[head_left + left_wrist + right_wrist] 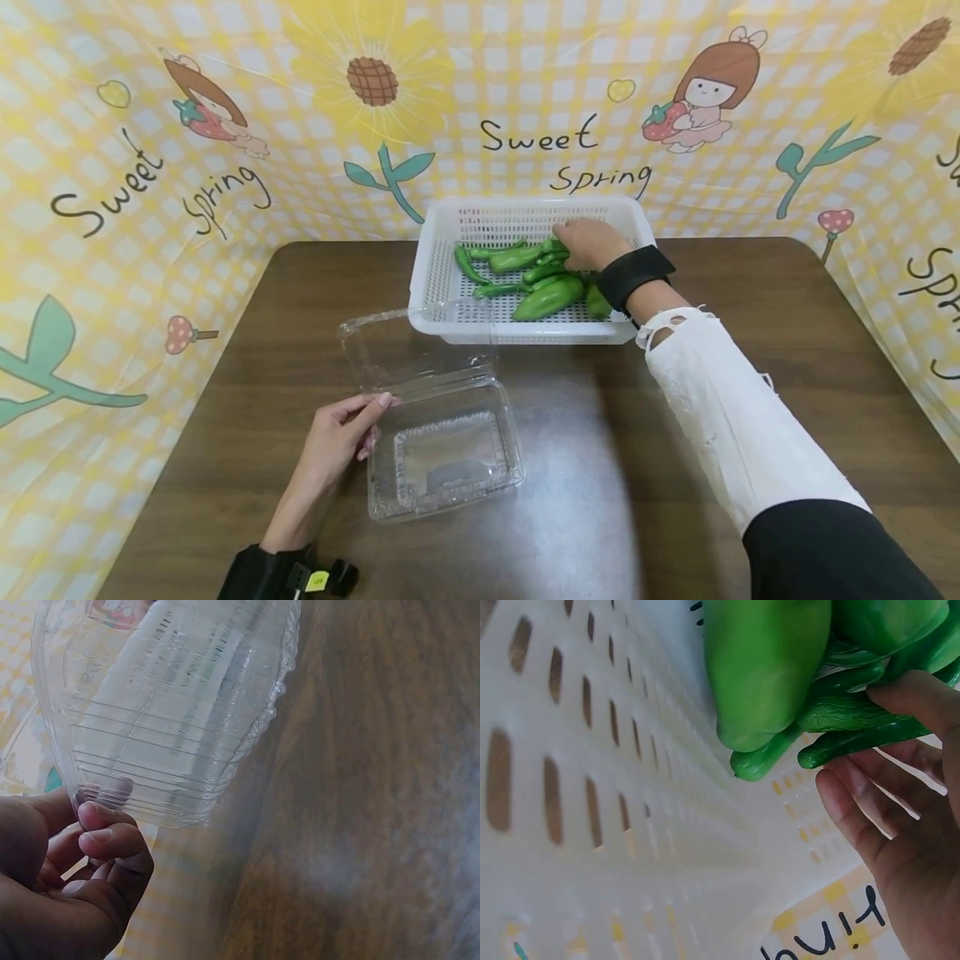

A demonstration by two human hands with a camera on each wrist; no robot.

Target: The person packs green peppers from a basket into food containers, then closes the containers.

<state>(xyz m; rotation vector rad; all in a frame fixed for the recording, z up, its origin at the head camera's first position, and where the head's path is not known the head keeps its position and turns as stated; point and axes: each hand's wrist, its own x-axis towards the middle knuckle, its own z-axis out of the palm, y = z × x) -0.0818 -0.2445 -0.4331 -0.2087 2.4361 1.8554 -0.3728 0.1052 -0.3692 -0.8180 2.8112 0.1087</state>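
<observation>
My left hand (337,437) pinches the left edge of a clear plastic clamshell box (480,500) near its hinge. The box's lid (420,354) stands raised behind it, overlapping the basket's front corner in the head view. A white slotted basket (540,335) at the back holds several green peppers (549,297), some plump and some thin. Over the basket's right half, my right hand (592,243) reaches in among them. In the right wrist view, its thumb and spread fingers (840,796) lie on either side of thin, wrinkled peppers (851,712).
The brown wooden table (697,533) runs under the box and basket. Yellow checked cloth (525,83) with printed flowers and lettering rises behind the basket and along both sides. The basket's back wall stands close to this cloth.
</observation>
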